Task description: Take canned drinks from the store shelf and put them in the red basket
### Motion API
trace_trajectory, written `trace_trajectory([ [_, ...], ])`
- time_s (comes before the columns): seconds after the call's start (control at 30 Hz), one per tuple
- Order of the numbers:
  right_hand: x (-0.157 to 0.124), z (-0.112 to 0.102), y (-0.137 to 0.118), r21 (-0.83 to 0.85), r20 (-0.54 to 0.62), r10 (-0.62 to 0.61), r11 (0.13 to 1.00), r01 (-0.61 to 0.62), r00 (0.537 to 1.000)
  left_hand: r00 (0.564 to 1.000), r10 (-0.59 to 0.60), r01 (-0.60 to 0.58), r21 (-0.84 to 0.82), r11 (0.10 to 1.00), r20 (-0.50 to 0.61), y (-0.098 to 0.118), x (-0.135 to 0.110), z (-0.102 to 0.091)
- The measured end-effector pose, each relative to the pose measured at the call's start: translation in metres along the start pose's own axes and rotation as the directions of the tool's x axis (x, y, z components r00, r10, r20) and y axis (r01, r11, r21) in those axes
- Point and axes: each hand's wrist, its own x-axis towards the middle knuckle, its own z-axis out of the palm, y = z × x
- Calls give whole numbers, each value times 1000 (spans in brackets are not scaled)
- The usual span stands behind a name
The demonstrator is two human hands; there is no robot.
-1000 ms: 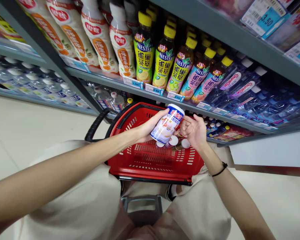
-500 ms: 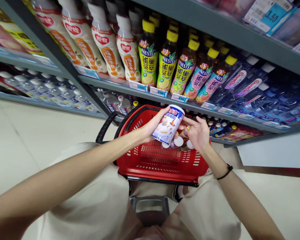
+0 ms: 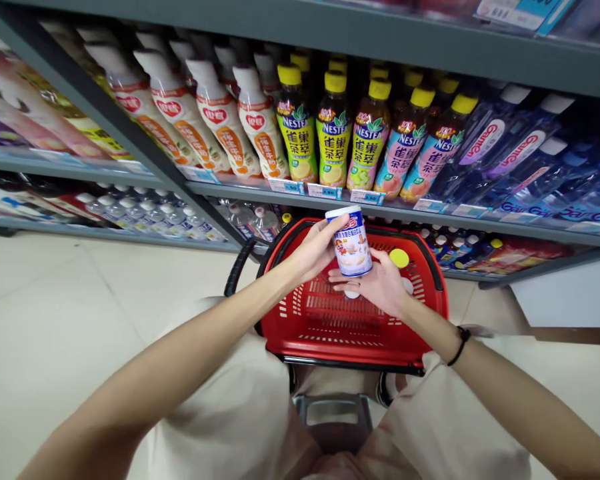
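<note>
A white and blue drink can (image 3: 353, 245) with a white lid is held upright, slightly tilted, above the basket. My left hand (image 3: 317, 250) is closed around its left side, thumb along the front; its other fingers are mostly hidden. Just under and to the right of the can, my right hand (image 3: 375, 283) is palm up with fingers stretched out, at or near the can's base. Below both hands stands the red shopping basket (image 3: 325, 340). Inside it, a yellow lid (image 3: 399, 258) and white caps show, partly covered by my right hand.
Ahead, a grey shelf (image 3: 300, 200) holds white milk-drink bottles (image 3: 220, 137), yellow-capped tea bottles (image 3: 334, 133) and water bottles (image 3: 510, 147). Smaller bottles (image 3: 145, 210) fill the lower shelf. The basket's black handle (image 3: 239, 267) sticks out left. A grey stool-like frame (image 3: 334, 410) is between my legs.
The can has turned more upright. My right hand has gone from the can's right side to beneath it, palm up. The view has shifted, and the yellow lid in the basket now shows.
</note>
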Motion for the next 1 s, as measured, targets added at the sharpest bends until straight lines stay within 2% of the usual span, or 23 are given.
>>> trace_trajectory([
  [0.07,-1,0,-1,-33,-33,-112,993,111,993,999,31,-31,29,999,10,2,2,-3],
  [0.17,-3,-1,-4,-131,-52,-296,949,287,954,997,70,-72,78,994,30,5,5,-6],
  [0.27,-4,-5,-6,-329,-64,-480,838,436,875,997,70,-71,103,992,6,7,7,-8],
  [0.33,-4,-9,-8,-481,-49,-609,709,515,792,998,69,-68,91,994,-9,7,8,-9],
  [0.43,-8,-16,-15,-704,80,-763,412,578,642,999,49,-49,51,997,5,6,9,-9],
  [0.53,-17,-26,-28,-850,355,-784,-43,525,510,999,32,-33,21,999,27,5,9,-8],
  [0.6,-23,-34,-39,-822,546,-688,-330,465,478,999,24,-25,19,1000,27,5,8,-7],
  [0.67,-26,-40,-46,-761,649,-589,-494,421,482,1000,10,-10,29,1000,11,5,8,-6],
  [0.73,-27,-42,-50,-733,679,-557,-555,394,478,1000,2,-2,49,999,-6,5,8,-6],
  [0.8,-27,-40,-48,-730,683,-573,-555,399,452,1000,8,-7,63,998,-13,4,8,-8],
  [0.9,-28,-31,-43,-776,629,-652,-486,403,424,1000,18,-16,71,997,-18,1,10,-11],
  [1.0,-27,-20,-38,-856,496,-748,-337,392,440,999,28,-25,96,995,-27,-1,11,-15],
])
